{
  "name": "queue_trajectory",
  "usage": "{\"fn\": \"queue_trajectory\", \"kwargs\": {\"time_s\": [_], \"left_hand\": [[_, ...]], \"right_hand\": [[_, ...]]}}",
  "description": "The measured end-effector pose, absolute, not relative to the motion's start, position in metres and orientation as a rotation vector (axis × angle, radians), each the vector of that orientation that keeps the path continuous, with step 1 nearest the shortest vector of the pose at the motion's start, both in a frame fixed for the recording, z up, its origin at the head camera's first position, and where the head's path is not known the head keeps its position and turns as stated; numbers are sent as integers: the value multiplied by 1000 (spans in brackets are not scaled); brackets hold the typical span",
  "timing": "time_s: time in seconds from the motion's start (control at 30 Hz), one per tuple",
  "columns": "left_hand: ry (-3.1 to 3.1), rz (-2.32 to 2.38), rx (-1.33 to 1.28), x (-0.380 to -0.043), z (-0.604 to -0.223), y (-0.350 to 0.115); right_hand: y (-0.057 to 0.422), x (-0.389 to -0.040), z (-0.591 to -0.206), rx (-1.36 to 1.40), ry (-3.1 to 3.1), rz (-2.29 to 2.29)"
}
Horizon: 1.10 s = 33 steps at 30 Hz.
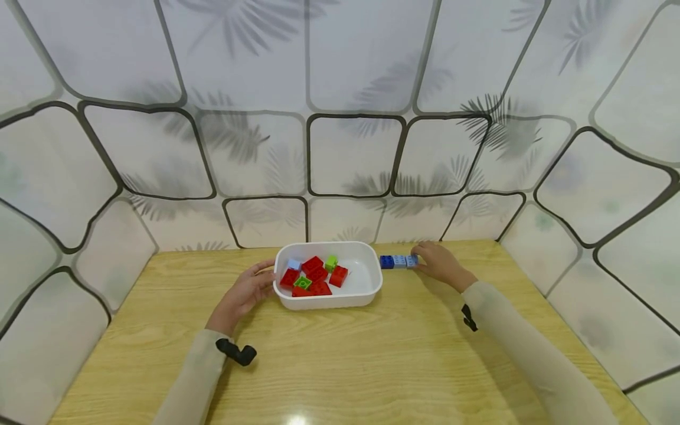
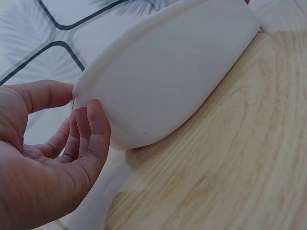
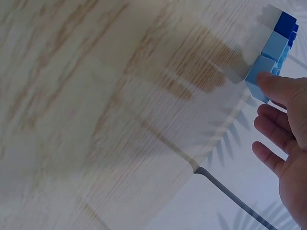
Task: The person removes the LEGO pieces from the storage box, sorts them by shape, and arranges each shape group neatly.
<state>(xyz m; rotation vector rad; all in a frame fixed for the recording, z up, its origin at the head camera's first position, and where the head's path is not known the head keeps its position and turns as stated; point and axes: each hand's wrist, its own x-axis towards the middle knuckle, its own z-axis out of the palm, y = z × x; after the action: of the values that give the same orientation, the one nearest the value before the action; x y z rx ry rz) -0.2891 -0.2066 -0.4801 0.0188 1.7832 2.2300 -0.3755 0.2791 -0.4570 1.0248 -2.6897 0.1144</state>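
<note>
At the back of the table, my left hand (image 1: 252, 289) is at the left end of a white plastic tray (image 1: 329, 302). In the left wrist view, the fingertips of my left hand (image 2: 62, 143) rest against the tray's outer wall (image 2: 168, 72), with one digit right at the rim. My right hand (image 1: 440, 263) pinches the right-hand light blue toy brick (image 1: 411, 260) at the end of a short row. To its left in line are another light blue brick (image 1: 399, 261) and a dark blue brick (image 1: 386, 261). The right thumb (image 3: 278, 88) presses on the end brick's side.
In the tray lie several red bricks (image 1: 338, 275), two green bricks (image 1: 332, 263) and a light blue brick (image 1: 294, 265), mostly toward its left side. A patterned cloth wall (image 1: 347, 156) rises behind the wooden table (image 1: 340, 360) and along both sides.
</note>
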Motion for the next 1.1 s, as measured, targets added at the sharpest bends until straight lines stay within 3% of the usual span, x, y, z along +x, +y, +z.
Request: {"fn": "queue_trajectory", "kwargs": {"time_s": [1.1], "left_hand": [[1763,2239,46,-287,-479,-206]], "right_hand": [[280,-373,-453,987,-2758,157]]}}
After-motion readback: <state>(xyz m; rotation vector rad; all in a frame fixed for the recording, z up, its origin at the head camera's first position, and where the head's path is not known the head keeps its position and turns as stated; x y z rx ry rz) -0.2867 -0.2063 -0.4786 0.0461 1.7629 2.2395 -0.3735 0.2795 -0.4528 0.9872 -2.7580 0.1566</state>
